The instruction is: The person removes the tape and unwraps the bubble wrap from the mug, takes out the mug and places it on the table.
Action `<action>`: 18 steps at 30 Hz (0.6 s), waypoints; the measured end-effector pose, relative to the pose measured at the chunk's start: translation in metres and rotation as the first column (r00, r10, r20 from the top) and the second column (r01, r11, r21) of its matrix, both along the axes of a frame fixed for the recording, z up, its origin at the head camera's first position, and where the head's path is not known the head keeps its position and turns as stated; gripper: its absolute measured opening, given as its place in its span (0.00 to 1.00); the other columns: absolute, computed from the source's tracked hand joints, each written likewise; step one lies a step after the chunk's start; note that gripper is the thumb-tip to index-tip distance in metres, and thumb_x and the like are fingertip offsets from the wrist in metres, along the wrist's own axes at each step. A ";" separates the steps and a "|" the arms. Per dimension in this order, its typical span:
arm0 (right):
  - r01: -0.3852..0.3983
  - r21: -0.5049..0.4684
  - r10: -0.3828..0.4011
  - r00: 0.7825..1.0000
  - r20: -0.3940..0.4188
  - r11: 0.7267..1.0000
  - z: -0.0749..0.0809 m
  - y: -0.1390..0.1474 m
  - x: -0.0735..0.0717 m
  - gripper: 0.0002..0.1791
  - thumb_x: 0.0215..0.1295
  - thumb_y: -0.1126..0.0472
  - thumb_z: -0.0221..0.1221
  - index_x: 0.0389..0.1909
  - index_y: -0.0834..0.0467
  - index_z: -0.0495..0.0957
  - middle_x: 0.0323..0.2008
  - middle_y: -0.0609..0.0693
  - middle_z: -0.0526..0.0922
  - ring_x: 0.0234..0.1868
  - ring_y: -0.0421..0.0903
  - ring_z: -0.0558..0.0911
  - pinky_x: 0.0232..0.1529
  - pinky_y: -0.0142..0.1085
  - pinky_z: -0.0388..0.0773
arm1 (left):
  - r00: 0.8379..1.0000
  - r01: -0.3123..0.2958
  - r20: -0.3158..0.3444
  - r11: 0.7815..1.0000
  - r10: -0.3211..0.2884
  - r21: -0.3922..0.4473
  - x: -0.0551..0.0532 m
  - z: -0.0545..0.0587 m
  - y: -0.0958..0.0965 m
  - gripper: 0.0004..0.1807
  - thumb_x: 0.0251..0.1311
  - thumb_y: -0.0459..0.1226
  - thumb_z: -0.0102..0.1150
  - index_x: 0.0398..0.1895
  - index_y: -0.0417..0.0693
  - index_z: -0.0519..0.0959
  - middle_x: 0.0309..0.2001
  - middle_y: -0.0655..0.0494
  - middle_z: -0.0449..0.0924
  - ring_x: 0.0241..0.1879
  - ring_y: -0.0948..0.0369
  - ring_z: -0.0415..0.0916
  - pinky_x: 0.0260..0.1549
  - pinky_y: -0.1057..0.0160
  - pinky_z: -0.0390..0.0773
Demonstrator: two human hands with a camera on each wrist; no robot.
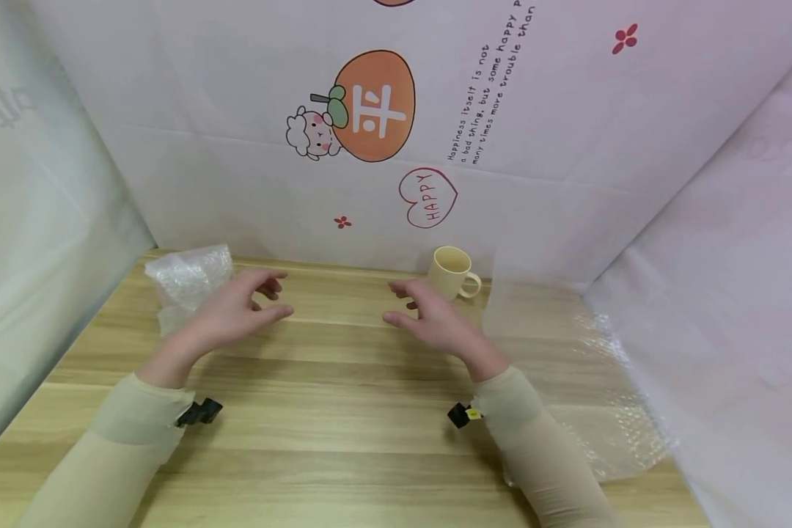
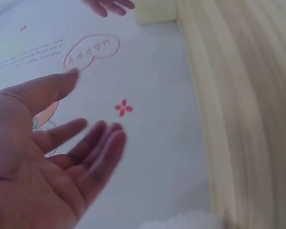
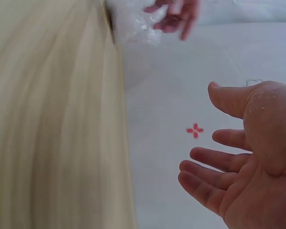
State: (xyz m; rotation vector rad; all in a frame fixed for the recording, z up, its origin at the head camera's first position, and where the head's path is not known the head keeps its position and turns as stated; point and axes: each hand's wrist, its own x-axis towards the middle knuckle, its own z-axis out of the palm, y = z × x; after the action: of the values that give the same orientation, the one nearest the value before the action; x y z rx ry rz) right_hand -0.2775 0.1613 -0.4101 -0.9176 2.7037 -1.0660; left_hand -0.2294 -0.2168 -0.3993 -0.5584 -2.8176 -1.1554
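Observation:
Both hands hover over the wooden table with nothing in them. My left hand (image 1: 237, 308), its fingers loosely bent and thumb apart, is beside a crumpled piece of bubble wrap (image 1: 188, 279) at the back left. Relaxed in the same way, my right hand (image 1: 435, 315) is just in front of a pale yellow mug (image 1: 449, 273), overlapping its lower left side in the head view. The mug stands upright near the back wall, handle to the right. In the left wrist view, part of the mug (image 2: 155, 10) shows at the top, close to the right hand's fingers.
A large flat sheet of clear bubble wrap (image 1: 587, 396) covers the right side of the wooden table (image 1: 343, 440), partly under the right forearm. White printed cloth (image 1: 237, 183) hangs behind the table, with more cloth on both sides. Each wrist wears a small black camera.

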 end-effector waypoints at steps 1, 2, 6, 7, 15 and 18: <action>-0.006 0.000 0.006 1.000 -0.011 1.000 -0.003 -0.004 0.000 0.36 0.81 0.53 0.68 0.80 0.66 0.69 0.75 0.63 0.76 0.71 0.64 0.79 0.71 0.55 0.79 | 0.999 -0.008 -0.031 1.000 0.008 0.023 0.001 0.003 -0.002 0.37 0.76 0.44 0.72 0.79 0.33 0.71 0.62 0.37 0.81 0.61 0.42 0.80 0.56 0.40 0.86; -0.015 -0.003 0.015 1.000 -0.020 1.000 -0.005 -0.007 0.001 0.36 0.81 0.54 0.68 0.80 0.66 0.69 0.75 0.63 0.76 0.71 0.63 0.79 0.70 0.55 0.79 | 0.998 -0.014 -0.062 0.999 0.017 0.048 0.001 0.005 -0.005 0.36 0.76 0.43 0.72 0.78 0.34 0.72 0.62 0.37 0.80 0.61 0.42 0.80 0.55 0.40 0.86; -0.038 -0.005 0.038 0.999 -0.039 0.999 -0.013 -0.020 0.003 0.36 0.80 0.55 0.69 0.79 0.67 0.70 0.73 0.65 0.77 0.70 0.65 0.79 0.69 0.55 0.81 | 0.974 -0.057 -0.213 0.992 0.081 0.116 0.005 0.015 -0.018 0.32 0.75 0.39 0.73 0.76 0.34 0.74 0.62 0.36 0.80 0.59 0.39 0.80 0.56 0.35 0.84; -0.042 0.000 0.041 0.998 -0.039 0.999 -0.014 -0.023 0.004 0.36 0.80 0.55 0.69 0.79 0.67 0.70 0.73 0.65 0.77 0.70 0.65 0.79 0.69 0.55 0.81 | 0.964 -0.077 -0.243 0.989 0.107 0.128 0.005 0.017 -0.021 0.32 0.74 0.38 0.73 0.76 0.35 0.74 0.63 0.36 0.79 0.60 0.38 0.79 0.57 0.34 0.82; -0.069 0.033 0.069 0.997 -0.021 0.997 -0.016 -0.037 0.010 0.36 0.81 0.54 0.68 0.80 0.66 0.69 0.74 0.64 0.77 0.71 0.65 0.79 0.70 0.54 0.80 | 0.881 -0.249 -0.346 0.938 0.323 0.241 0.000 0.024 -0.058 0.32 0.70 0.36 0.73 0.73 0.32 0.76 0.69 0.30 0.73 0.69 0.35 0.68 0.70 0.33 0.65; -0.077 0.062 0.080 0.996 -0.034 0.995 -0.019 -0.042 0.011 0.36 0.82 0.52 0.67 0.80 0.66 0.69 0.73 0.63 0.77 0.69 0.63 0.81 0.69 0.53 0.81 | 0.886 -0.329 -0.260 0.916 0.384 0.229 -0.001 0.023 -0.073 0.37 0.73 0.41 0.71 0.78 0.31 0.71 0.75 0.26 0.64 0.75 0.31 0.59 0.75 0.29 0.59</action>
State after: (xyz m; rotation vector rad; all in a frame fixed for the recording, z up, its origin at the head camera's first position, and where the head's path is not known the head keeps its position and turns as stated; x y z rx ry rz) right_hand -0.2664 0.1195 -0.4290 -1.0332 2.6876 -0.9569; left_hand -0.2300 -0.2903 -0.3764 -0.1669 -2.3920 -1.1216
